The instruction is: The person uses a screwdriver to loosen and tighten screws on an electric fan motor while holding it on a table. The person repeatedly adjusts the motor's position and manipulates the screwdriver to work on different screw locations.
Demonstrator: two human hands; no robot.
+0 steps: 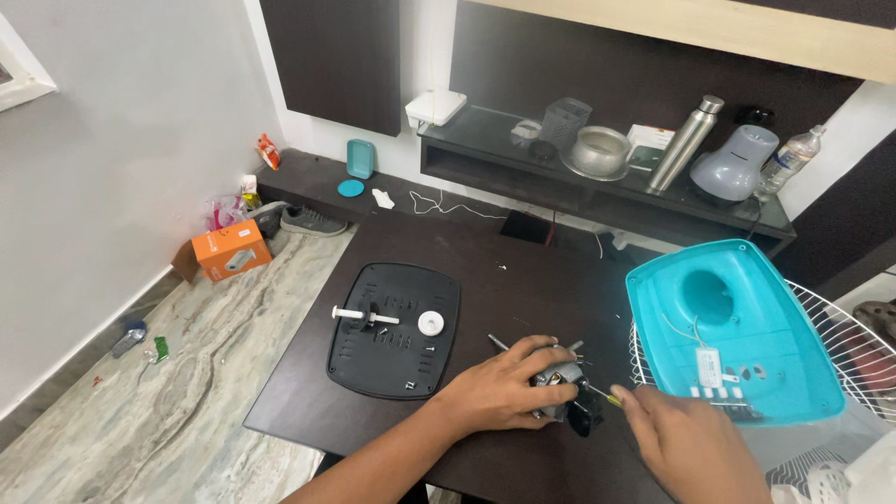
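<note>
On a dark table (523,280), the left hand (499,387) clamps a small motor (557,378) at the near edge; the right hand (686,439) pinches a screwdriver (607,396) against it. Unscrewing seems underway; steady pressure is needed.

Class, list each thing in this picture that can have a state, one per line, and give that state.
Fan motor: on the desk, gripped by the left hand.
Screwdriver: in the right hand, tip at the motor.
Turquoise cover: off, lying inside up.
Black plate: lying flat, detached.
Steel flask: upright, capped.
Water bottle: upright, capped.
</note>
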